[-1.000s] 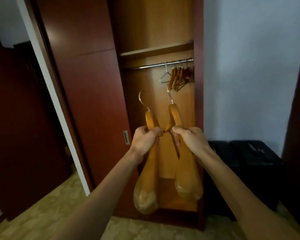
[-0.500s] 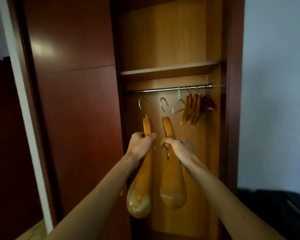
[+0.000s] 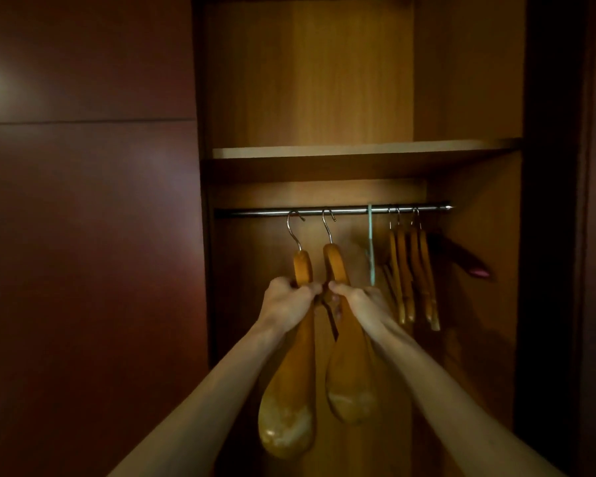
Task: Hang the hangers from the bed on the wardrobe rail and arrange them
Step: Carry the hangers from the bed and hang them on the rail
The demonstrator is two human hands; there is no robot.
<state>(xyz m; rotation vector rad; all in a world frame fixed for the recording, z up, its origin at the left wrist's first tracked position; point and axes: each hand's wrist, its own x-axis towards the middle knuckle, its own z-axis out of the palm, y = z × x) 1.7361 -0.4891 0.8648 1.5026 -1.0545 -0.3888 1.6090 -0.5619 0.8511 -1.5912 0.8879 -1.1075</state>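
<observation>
While gripped by both hands (image 3: 320, 304), two hangers (image 3: 327, 339) at rail (image 3: 255, 212)

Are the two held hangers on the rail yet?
Cannot tell: both hooks reach the rail, but both hands grip the hangers.

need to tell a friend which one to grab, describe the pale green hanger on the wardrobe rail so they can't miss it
Look in the open wardrobe at the metal rail under the shelf. The pale green hanger hangs between the two hand-held hangers and the wooden bunch on the right. It is the only thin, pale, non-wooden one.
</observation>
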